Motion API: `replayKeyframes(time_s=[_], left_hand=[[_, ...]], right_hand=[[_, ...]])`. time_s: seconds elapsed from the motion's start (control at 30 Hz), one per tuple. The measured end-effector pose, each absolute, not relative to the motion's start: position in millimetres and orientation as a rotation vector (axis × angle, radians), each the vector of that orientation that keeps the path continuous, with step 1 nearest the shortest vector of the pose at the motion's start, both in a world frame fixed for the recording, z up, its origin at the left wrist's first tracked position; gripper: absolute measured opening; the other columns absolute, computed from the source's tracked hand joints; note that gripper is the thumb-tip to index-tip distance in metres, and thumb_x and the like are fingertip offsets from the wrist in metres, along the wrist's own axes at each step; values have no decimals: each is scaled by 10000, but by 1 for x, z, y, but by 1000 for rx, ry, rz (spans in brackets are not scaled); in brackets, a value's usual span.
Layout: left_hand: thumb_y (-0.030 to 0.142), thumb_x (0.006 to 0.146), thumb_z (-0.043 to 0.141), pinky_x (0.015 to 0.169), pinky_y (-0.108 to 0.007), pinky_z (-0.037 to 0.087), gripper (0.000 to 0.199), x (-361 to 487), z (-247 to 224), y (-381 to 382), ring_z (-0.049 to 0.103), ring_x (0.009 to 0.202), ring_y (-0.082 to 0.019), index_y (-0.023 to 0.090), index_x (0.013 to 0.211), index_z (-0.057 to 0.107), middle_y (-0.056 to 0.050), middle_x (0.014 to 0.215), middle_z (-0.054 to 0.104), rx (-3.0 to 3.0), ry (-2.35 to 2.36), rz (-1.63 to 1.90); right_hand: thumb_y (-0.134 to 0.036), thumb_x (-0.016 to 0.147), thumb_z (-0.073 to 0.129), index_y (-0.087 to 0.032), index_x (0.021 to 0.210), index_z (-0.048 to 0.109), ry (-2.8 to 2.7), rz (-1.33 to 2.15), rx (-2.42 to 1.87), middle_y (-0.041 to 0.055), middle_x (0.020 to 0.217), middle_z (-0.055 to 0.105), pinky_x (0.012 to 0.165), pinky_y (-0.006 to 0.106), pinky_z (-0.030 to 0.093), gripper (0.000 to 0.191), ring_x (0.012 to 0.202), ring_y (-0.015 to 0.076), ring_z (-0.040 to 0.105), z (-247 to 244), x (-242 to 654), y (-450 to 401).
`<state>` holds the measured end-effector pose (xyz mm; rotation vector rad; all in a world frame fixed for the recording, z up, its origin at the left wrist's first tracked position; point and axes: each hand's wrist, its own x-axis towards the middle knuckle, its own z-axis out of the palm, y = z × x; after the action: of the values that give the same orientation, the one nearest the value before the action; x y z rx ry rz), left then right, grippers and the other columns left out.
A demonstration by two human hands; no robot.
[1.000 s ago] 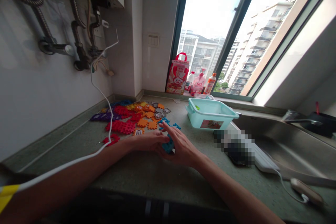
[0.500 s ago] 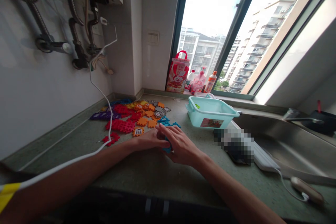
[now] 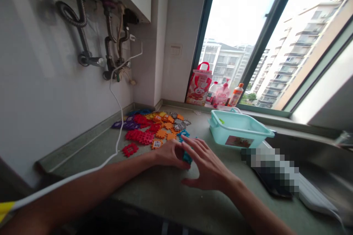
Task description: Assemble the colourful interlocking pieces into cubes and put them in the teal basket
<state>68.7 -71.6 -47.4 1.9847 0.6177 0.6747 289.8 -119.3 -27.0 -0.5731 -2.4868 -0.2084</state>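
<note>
My left hand (image 3: 168, 154) is closed round a blue interlocking block piece (image 3: 187, 156) just above the counter. Its far side is hidden by my fingers. On the right, my right hand (image 3: 211, 167) has its fingers and thumb spread, with the fingertips close to the blue piece; whether they touch it I cannot tell. Beyond the hands lie flat toothed pieces: red ones (image 3: 139, 137), orange ones (image 3: 161, 133), grey ones (image 3: 179, 126), purple ones (image 3: 125, 124) and more blue ones (image 3: 183, 134).
A turquoise plastic basin (image 3: 239, 126) stands right of the pieces, beside the sink (image 3: 325, 165). A pixelated dark phone-like object (image 3: 271, 176) and a white power strip (image 3: 314, 192) lie near it. A white cable (image 3: 121, 132) crosses the left side. Bottles (image 3: 222, 95) line the windowsill.
My right hand has drawn back from the left and its fingers have spread. The left hand keeps hold of the blue piece. The camera has turned left, shifting the scene right.
</note>
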Motion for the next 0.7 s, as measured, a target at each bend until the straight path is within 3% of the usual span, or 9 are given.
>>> replayKeyframes(time_s=[0.1,0.17,0.23,0.3,0.43,0.57,0.7], left_hand=[[382,682,870,692,-259,511,386,64,-47,-71,632,742,-155,116,946,777,-25,829,710,2065,620,676],[397,654,898,767,-267,510,394,63,-47,-71,645,828,-175,146,942,800,-31,909,721,2200,621,678],[421,640,914,817,-273,500,412,62,-47,-70,649,886,-189,177,957,819,-33,979,715,2283,651,650],[433,652,913,835,-271,488,422,62,-47,-69,647,905,-189,201,992,824,-30,1016,702,2303,682,615],[471,616,940,841,-261,450,459,61,-49,-67,604,955,-193,213,972,809,-21,1034,668,2355,688,618],[599,606,923,599,-244,334,524,59,-51,-65,471,691,-122,152,810,742,29,752,550,2300,774,526],[584,643,911,561,-238,297,581,59,-49,-66,446,646,-110,138,979,751,47,710,544,2175,773,478]], right_hand=[[-467,858,765,-198,1595,400,-2401,-59,-627,209,1529,533,1118,534,469,865,1346,363,570,-22,304,-121],[-442,889,759,-233,1464,574,-2379,41,-642,149,1318,690,970,415,566,640,1102,280,704,-23,310,-120],[-448,898,770,-239,1355,669,-2389,126,-678,95,1093,758,778,318,588,513,839,204,726,-27,313,-118],[-455,896,780,-236,1320,704,-2392,161,-733,71,993,766,682,285,566,484,721,173,702,-32,312,-117],[-445,903,794,-250,1302,732,-2361,244,-802,69,1054,780,715,275,574,448,753,171,734,-37,308,-119],[-415,908,804,-271,1321,729,-2293,421,-907,55,1069,800,742,266,591,443,780,175,770,-41,303,-122],[-372,868,844,-281,1295,745,-2189,559,-1027,15,885,816,718,261,603,448,727,187,786,-47,299,-122]])
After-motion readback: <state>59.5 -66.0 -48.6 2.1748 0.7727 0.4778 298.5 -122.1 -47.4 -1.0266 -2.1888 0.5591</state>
